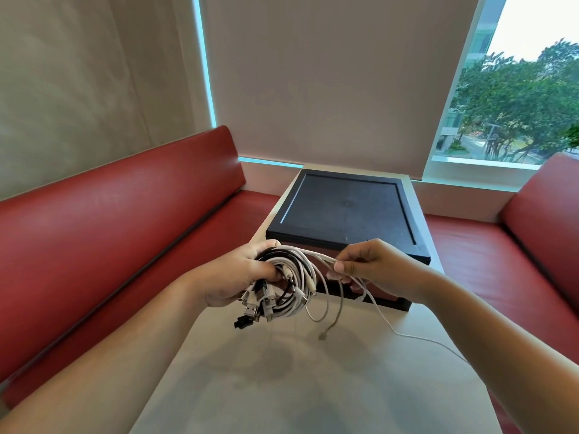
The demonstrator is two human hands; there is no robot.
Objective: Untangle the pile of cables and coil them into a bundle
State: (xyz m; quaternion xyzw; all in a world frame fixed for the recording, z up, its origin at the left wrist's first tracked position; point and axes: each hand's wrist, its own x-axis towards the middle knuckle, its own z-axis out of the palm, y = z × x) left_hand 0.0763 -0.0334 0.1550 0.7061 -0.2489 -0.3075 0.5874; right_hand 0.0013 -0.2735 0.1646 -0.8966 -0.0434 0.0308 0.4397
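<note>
Red booth seats (109,230) on either side, a pale surface (282,386) between them, and the black tray (344,208) at its far end by the window. Just in front of that tray, held above the surface, the left hand (238,274) has its fingers clamped round the bundle of cables (291,277), plugs dangling below. The right hand (366,264), also just before the tray, pinches one white cable (326,260) between thumb and fingertips, and its tail trails down onto the surface. This looks like the coiling stage, nearly done, I'd say. The next move calls for laying that strand round the loop without letting the coils spring.
</note>
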